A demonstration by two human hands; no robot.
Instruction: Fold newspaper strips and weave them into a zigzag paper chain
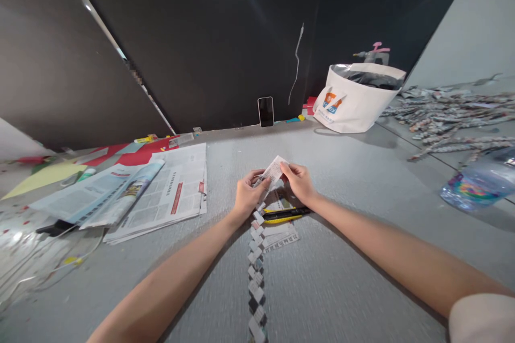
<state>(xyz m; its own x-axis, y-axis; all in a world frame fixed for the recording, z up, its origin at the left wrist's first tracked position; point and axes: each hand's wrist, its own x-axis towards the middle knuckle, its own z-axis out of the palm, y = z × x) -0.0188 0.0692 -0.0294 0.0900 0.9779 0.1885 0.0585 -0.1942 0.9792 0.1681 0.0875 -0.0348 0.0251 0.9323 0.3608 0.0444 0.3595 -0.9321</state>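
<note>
A zigzag chain of folded newsprint [256, 278] runs from the near edge of the view up to my left hand [248, 193]. My left hand's fingers are closed around the chain's far end and the lower part of a newspaper strip [273, 169]. The strip's upper end is pinched between the thumb and fingers of my right hand [298, 179]. Beneath my hands lies a yellow and black utility knife [281, 216], partly covered by the chain's end. Cut newspaper pieces [281, 236] rest under and beside the knife.
Newspapers [187, 171] lie stacked at the left, with red paper behind. A phone [266, 111] leans upright against the dark wall. At the back right stands a white bag [358, 99]. Bundles of paper braids [442, 118] and a plastic bottle [483, 185] lie far right.
</note>
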